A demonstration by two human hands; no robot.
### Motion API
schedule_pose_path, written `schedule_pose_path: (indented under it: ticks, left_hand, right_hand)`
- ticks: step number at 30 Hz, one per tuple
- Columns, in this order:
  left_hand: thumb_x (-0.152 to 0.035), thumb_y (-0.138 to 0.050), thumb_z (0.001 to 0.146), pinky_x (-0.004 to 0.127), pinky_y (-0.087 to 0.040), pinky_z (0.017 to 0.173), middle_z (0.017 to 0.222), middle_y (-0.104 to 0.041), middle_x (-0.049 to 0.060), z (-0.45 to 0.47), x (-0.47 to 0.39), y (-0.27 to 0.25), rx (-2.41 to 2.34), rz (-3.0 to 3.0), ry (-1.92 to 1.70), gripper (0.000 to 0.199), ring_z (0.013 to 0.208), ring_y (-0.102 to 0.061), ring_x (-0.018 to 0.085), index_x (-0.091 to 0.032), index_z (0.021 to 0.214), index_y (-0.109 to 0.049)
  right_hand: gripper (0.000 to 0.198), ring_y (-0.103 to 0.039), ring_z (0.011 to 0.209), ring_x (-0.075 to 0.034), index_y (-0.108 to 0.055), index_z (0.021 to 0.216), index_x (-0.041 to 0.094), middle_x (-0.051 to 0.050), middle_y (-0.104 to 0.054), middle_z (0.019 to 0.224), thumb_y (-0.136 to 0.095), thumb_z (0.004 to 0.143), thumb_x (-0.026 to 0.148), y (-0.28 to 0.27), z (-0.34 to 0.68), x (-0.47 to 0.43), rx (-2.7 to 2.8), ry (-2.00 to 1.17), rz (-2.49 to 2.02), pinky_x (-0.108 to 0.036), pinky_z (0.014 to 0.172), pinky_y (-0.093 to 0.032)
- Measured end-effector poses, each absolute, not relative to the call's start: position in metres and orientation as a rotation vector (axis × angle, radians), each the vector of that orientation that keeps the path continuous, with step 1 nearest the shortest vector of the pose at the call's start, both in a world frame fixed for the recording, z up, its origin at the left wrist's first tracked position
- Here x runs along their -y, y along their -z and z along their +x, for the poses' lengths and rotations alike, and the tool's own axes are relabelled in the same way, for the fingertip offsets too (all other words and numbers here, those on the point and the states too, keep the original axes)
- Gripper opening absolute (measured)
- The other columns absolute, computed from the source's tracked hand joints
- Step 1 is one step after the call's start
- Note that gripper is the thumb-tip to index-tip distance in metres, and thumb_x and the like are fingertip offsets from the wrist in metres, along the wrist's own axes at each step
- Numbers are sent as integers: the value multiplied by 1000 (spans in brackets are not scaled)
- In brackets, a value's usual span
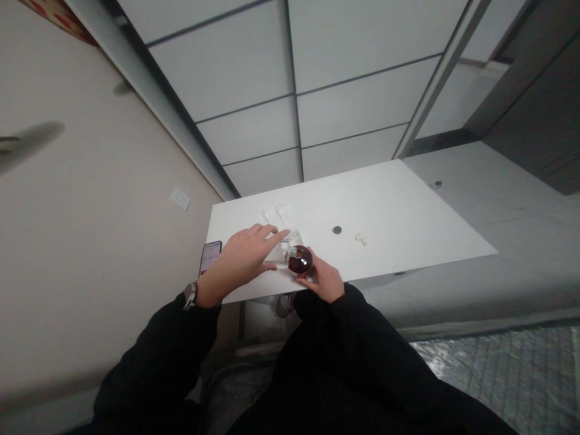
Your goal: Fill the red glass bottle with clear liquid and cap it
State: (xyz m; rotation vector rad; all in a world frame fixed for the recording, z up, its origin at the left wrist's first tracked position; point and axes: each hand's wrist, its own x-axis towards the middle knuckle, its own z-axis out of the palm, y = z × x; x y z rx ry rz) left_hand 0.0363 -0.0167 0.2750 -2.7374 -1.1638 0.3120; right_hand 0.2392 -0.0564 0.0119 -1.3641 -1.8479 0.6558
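Note:
My right hand [328,280] is closed round a rounded, dark red glass bottle [301,261] above the near edge of the white table. The bottle lies tilted, with its clear neck toward the left. My left hand [247,254], a watch on its wrist, is beside the neck. Its thumb and forefinger are spread apart, and it appears to hold nothing. Behind the bottle sits a clear plastic piece [294,237], partly covered by my left hand. Further back are some pale, see-through items [281,212], too faint to name.
On the white table [385,199] lie a small dark disc [337,230] and a small cream-coloured piece [361,238]. A phone [211,256] rests at the left edge. Beyond the table stands a panelled sliding door [254,121]. A wall [113,211] runs along the left.

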Motion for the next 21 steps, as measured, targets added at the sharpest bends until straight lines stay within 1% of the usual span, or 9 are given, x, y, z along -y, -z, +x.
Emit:
schedule_pose_path:
  ticks: [15,21]
  left_hand:
    - [-35,-87,86,38,-57,95,144,-65,14,38,16,-278,1155,-2747,-330,80,126,-65,31,-22,154,-48]
    - [-36,-87,86,39,-57,98,145,-65,13,39,17,-280,1162,-2749,-338,80,129,-64,30,-23,154,-48]
  right_hand:
    - [101,-73,121,-34,-30,168,21,-17,-70,143,-80,87,54,-12,239,57,1837,-664,-1367,-48,102,-60]
    - [102,-73,122,-35,-29,168,22,-16,-68,145,-81,86,54,-11,239,56,1841,-677,-1358,-49,102,-60]
